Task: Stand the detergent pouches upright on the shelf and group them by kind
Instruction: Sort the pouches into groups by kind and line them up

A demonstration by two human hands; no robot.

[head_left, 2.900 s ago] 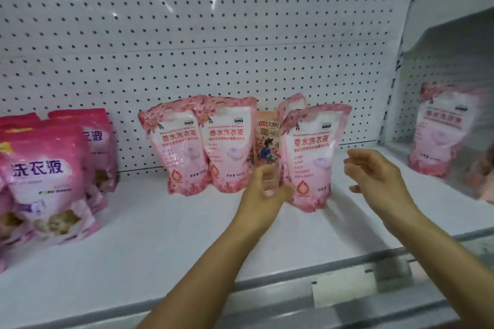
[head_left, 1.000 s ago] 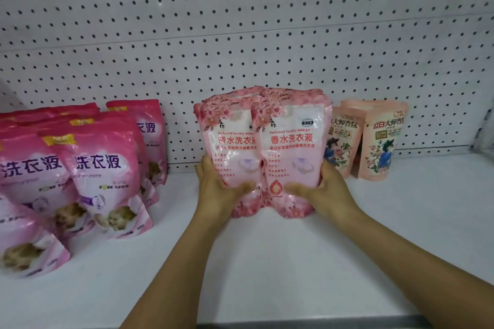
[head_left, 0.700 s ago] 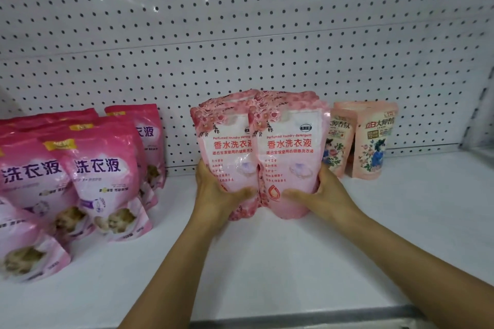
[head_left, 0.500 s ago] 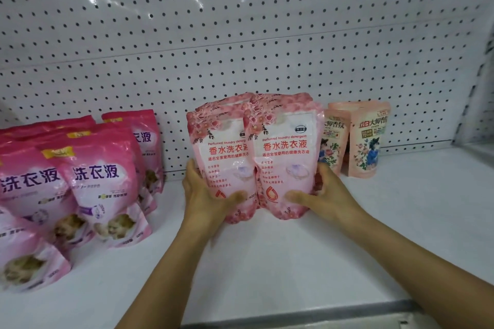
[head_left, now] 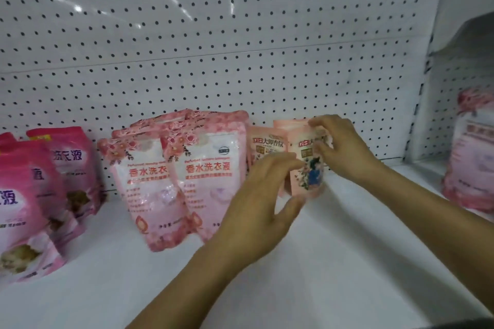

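Two pale pink floral pouches (head_left: 211, 176) (head_left: 148, 184) stand side by side at the middle of the white shelf (head_left: 347, 254), with more of the same kind behind them. To their right stand two small peach pouches. My left hand (head_left: 260, 203) grips the front peach pouch (head_left: 307, 171) by its left side, thumb under its lower edge. My right hand (head_left: 340, 151) pinches its top right part. The other peach pouch (head_left: 267, 144) stands behind it to the left, against the pegboard. Several magenta pouches (head_left: 29, 195) stand grouped at the far left.
A white pegboard wall (head_left: 240, 35) backs the shelf. Past a divider on the right, another pale pink pouch (head_left: 471, 157) stands on the neighbouring shelf. Bare shelf surface lies in front of the pouches and to the right of the peach ones.
Both hands let go of the pale pink pouches, which now stand on the shelf, and moved right onto the front peach pouch. The view shifted right.
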